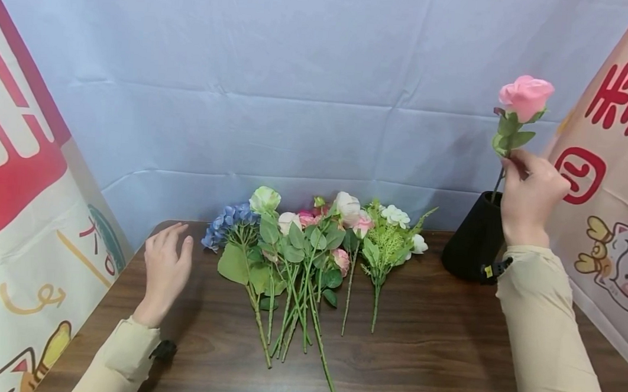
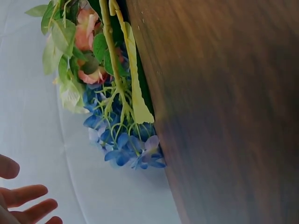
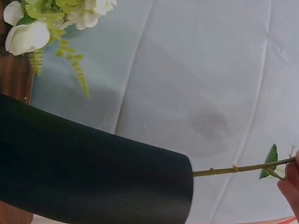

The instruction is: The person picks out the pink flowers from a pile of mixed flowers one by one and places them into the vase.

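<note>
A pink rose [image 1: 526,98] stands upright at the right, its stem pinched near the leaves by my right hand [image 1: 534,193]. The lower stem [image 3: 229,170] runs into the mouth of a black vase [image 3: 112,172], which hides its end. My left hand [image 1: 168,258] hovers over the table's left side with fingers loosely bent and nothing in them. Nearest to it is a blue hydrangea [image 2: 126,144], lying at the left end of a pile of flowers.
Several white and pink roses [image 1: 347,208] lie mid-table, their green stems [image 1: 308,314] crossing toward the front. A white-flowered sprig [image 1: 388,241] lies between pile and vase. Blue cloth [image 1: 298,83] hangs behind the brown table [image 1: 417,355]; printed banners [image 1: 620,194] flank both sides.
</note>
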The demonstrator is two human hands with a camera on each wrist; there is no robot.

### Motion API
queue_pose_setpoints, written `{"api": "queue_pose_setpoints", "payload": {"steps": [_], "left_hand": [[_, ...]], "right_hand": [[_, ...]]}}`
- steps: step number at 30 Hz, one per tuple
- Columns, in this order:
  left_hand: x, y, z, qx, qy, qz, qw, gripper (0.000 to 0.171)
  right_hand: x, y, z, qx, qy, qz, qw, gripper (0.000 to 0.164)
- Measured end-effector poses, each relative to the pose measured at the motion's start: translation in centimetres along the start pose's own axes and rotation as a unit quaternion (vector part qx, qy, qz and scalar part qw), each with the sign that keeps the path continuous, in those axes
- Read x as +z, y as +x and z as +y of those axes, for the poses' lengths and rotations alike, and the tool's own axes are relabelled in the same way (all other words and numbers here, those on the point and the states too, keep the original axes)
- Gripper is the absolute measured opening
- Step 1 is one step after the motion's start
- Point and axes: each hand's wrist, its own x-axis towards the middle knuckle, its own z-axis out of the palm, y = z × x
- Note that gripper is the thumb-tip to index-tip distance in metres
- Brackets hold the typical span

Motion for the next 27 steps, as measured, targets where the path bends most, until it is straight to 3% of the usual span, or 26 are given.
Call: {"api": "queue_pose_setpoints", "payload": {"steps": [13, 27], "left_hand": [[-0.8, -0.3, -0.5, -0.004, 0.008, -0.008, 0.9999, 0.033], [-1.3, -0.4, -0.9, -0.007, 0.02, -0.011, 0.9997, 0.033]], "right_hand": [[0.1, -0.9, 1.9, 0.026, -0.025, -0.021, 0.999, 0.031], [0.3, -2.1, 3.8, 0.058, -0.042, -0.082, 0.994, 0.03]]}}
